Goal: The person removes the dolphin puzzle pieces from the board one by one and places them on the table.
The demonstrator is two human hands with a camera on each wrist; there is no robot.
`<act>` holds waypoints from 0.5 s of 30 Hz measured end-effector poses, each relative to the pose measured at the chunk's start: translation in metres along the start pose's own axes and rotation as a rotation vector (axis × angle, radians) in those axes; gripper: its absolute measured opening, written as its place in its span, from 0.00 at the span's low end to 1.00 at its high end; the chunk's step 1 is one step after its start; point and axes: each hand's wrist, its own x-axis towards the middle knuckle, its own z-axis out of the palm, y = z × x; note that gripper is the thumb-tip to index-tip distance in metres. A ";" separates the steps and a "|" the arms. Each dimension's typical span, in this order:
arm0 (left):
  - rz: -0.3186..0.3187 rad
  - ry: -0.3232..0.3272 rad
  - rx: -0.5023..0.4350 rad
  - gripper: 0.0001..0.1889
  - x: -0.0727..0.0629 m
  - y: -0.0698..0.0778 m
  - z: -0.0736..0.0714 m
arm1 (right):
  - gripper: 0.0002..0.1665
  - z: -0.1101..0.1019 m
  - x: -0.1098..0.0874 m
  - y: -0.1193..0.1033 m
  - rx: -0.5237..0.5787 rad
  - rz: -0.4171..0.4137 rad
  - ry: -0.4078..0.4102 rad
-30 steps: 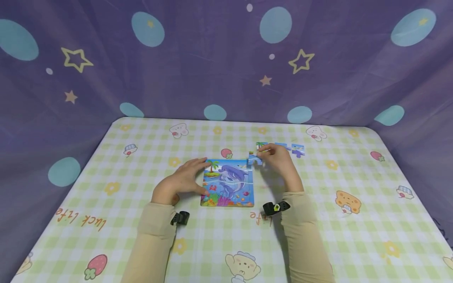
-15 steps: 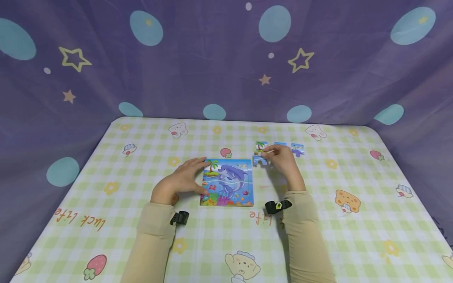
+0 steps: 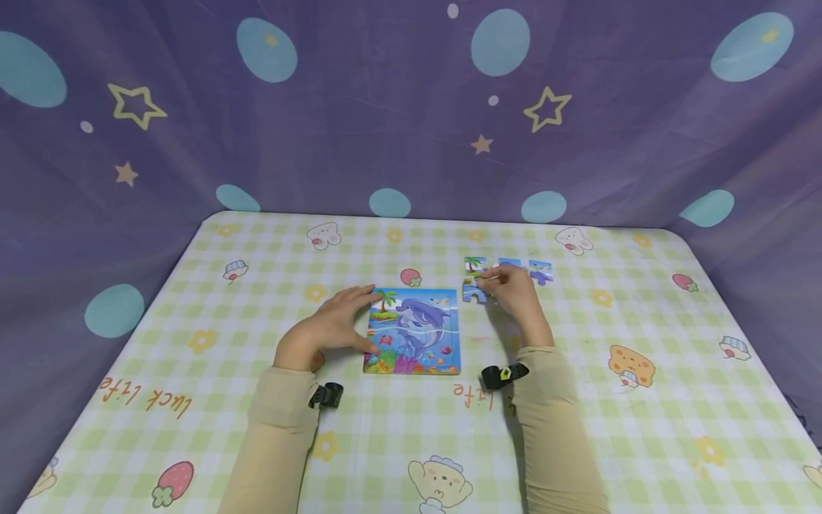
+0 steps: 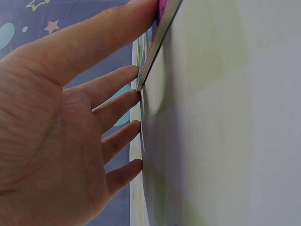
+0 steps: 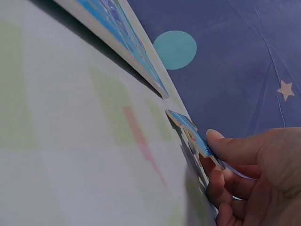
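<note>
A dolphin picture board (image 3: 417, 332) with a palm tree and coral lies flat mid-table. My left hand (image 3: 330, 330) rests along its left edge, fingers spread and fairly straight, thumb touching the lower left; in the left wrist view the thumb (image 4: 103, 37) lies on the board's edge. To the right of the board, my right hand (image 3: 514, 294) pinches a blue jigsaw piece (image 3: 474, 291) by its right side. The right wrist view has this piece (image 5: 193, 134) between thumb and fingers, tilted just above the cloth. Directly behind it lies a palm-tree jigsaw piece (image 3: 474, 265).
Two more jigsaw pieces lie in the same back row: a blue piece (image 3: 509, 263), partly behind the right hand, and a dolphin piece (image 3: 541, 271) farther right. A checked cloth (image 3: 257, 321) covers the table. A purple curtain (image 3: 411, 107) hangs behind its back edge.
My right hand has carried the jigsaw piece to the right, from the board's upper right corner to just in front of the palm-tree piece. My left hand has stayed on the board.
</note>
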 end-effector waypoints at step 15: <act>-0.007 -0.005 -0.015 0.52 0.000 -0.001 0.000 | 0.15 0.000 0.001 0.000 -0.013 0.038 0.047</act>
